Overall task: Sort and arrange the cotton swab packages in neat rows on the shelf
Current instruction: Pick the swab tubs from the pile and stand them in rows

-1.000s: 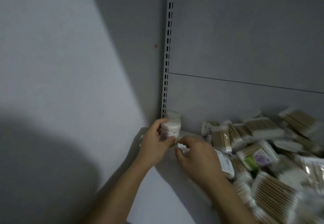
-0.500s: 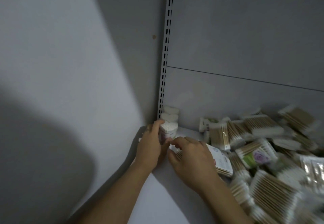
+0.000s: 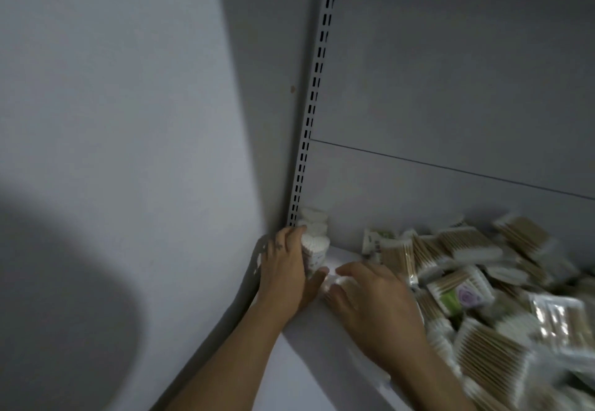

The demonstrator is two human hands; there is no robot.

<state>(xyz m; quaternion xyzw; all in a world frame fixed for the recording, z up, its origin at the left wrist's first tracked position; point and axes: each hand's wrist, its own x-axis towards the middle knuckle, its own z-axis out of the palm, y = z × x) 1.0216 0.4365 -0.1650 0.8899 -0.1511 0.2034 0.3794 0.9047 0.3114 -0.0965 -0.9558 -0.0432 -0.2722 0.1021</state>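
Observation:
In the shelf's far left corner stand three white heart-shaped cotton swab containers in a row. My left hand (image 3: 285, 270) grips the front container (image 3: 317, 249) from its left side, and the other two containers (image 3: 314, 219) stand behind it against the back panel. My right hand (image 3: 370, 304) lies just right of it with fingers spread and fairly flat on the shelf (image 3: 309, 365), fingertips on a small white package (image 3: 342, 281) that is mostly hidden. A loose pile of wooden-stick swab packets (image 3: 467, 249) covers the right part of the shelf.
A slotted metal upright (image 3: 317, 88) runs up the corner, with a grey wall (image 3: 128, 153) left of it and the grey back panel (image 3: 450, 88) behind the shelf. A packet with a green and purple label (image 3: 460, 294) lies near my right wrist.
The front container has been set down in the corner in front of the others. My right hand has flattened over the shelf, and the flat labelled packet it covered is out of sight.

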